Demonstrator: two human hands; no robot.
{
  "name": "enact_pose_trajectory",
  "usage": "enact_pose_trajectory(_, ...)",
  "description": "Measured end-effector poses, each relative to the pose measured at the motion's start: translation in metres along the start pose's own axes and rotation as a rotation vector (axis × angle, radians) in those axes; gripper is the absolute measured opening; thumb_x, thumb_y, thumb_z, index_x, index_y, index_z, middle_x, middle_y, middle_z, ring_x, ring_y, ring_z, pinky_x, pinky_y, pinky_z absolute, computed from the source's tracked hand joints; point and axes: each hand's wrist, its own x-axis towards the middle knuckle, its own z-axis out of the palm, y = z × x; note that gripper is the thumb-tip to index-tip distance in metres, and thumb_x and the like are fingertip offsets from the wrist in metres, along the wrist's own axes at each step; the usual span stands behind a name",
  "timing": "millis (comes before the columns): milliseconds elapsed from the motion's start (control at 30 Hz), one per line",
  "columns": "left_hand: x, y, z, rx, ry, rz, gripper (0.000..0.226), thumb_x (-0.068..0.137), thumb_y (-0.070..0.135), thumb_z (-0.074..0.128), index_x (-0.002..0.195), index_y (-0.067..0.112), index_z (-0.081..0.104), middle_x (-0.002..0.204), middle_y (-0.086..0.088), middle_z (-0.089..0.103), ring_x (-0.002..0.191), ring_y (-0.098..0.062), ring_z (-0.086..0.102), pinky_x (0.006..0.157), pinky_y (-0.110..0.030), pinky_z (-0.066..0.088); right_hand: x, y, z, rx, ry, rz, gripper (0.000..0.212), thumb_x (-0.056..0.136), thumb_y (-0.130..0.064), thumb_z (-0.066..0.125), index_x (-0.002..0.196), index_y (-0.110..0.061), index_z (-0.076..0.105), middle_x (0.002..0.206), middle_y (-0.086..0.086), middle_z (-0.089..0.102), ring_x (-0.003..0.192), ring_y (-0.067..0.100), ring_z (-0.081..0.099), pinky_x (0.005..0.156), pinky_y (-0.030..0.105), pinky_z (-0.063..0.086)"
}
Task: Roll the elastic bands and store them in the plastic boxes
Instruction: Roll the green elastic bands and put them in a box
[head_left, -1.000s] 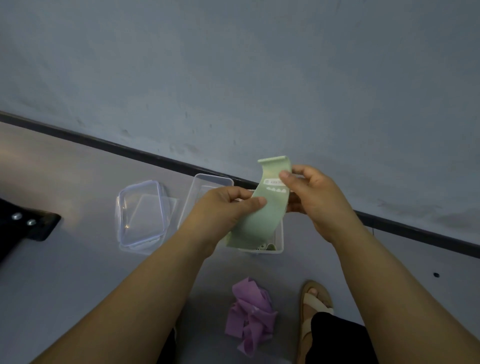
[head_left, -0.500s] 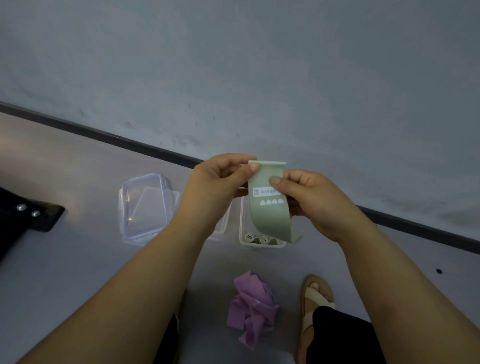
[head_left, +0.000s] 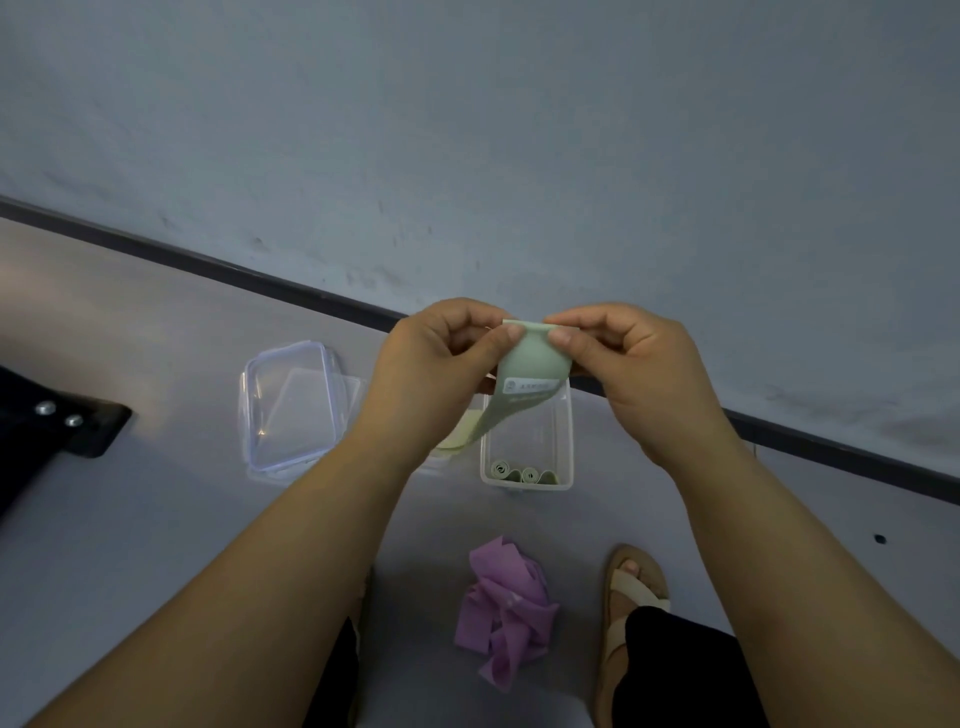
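Your left hand (head_left: 431, 374) and right hand (head_left: 634, 364) each pinch a top corner of the green band (head_left: 530, 358) between thumb and fingertips. They hold its end level in the air, probably to start a tight, even roll, while the rest hangs slack. Directly below, near the floor's (head_left: 156, 519) far edge by the wall, the open plastic box (head_left: 563, 447) holds two rolled green bands (head_left: 519, 474) at its near end. The purple bands (head_left: 506, 608) lie heaped closer to you, unrolled.

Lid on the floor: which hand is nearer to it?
Left. The left hand is just right of the lid; the right hand is farther right, past the green band.
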Motion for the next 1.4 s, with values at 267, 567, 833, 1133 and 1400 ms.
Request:
enact_pose_trajectory(267,-0.0015,0.0036,-0.0028,-0.026,-0.124,0.037,0.019,0.085,0.002,0.062,0.085,0.020,0.069,0.066,0.000,0.070,0.068,-0.013,0.068,0.062,-0.029,0.058,-0.0005,-0.0038,-0.0058,0.034,-0.089,0.021,0.015,0.084,-0.010,0.063,0.082,-0.024,0.068,0.075,-0.006,0.072,0.075,0.013,0.069,0.074,0.029,0.058)
enact_pose_trajectory(567,-0.0006,0.0063,-0.0062,-0.186,-0.213,-0.026,0.029,0.086,-0.006,0.055,0.075,0.017,0.070,0.068,-0.004,0.068,0.066,-0.014,0.066,0.060,-0.026,0.055,-0.0029,-0.0076,-0.0097,0.058,-0.184,-0.013,0.028,0.088,0.003,0.054,0.082,-0.020,0.067,0.072,-0.009,0.070,0.073,0.005,0.066,0.074,0.022,0.056)
enact_pose_trajectory(833,-0.0036,0.0072,-0.0080,-0.146,-0.265,0.001,0.006,0.075,0.008,0.070,0.079,0.012,0.071,0.074,-0.002,0.071,0.071,-0.013,0.067,0.067,-0.029,0.058,-0.0044,-0.0052,-0.0060,-0.089,-0.096,-0.123,0.037,0.086,0.008,0.056,0.074,-0.026,0.068,0.072,-0.012,0.069,0.073,0.009,0.064,0.073,0.031,0.056)
enact_pose_trajectory(1133,0.0002,0.0034,-0.0017,-0.049,-0.143,-0.031,0.014,0.075,0.004,0.071,0.084,0.014,0.070,0.075,-0.006,0.071,0.070,-0.016,0.068,0.067,-0.028,0.058,-0.0038,-0.0008,-0.0060,-0.117,-0.096,-0.145,0.035,0.085,0.007,0.057,0.077,-0.025,0.068,0.075,-0.013,0.069,0.076,0.006,0.065,0.074,0.025,0.056)
enact_pose_trajectory(1400,-0.0001,0.0024,-0.0008,0.073,-0.057,0.035,0.014,0.077,0.006,0.072,0.079,0.019,0.072,0.073,0.001,0.072,0.069,-0.014,0.069,0.065,-0.021,0.056,-0.0014,0.0016,-0.0014,0.098,-0.163,0.079,0.016,0.079,-0.023,0.063,0.095,-0.021,0.065,0.086,-0.006,0.069,0.080,0.007,0.067,0.075,0.022,0.055)
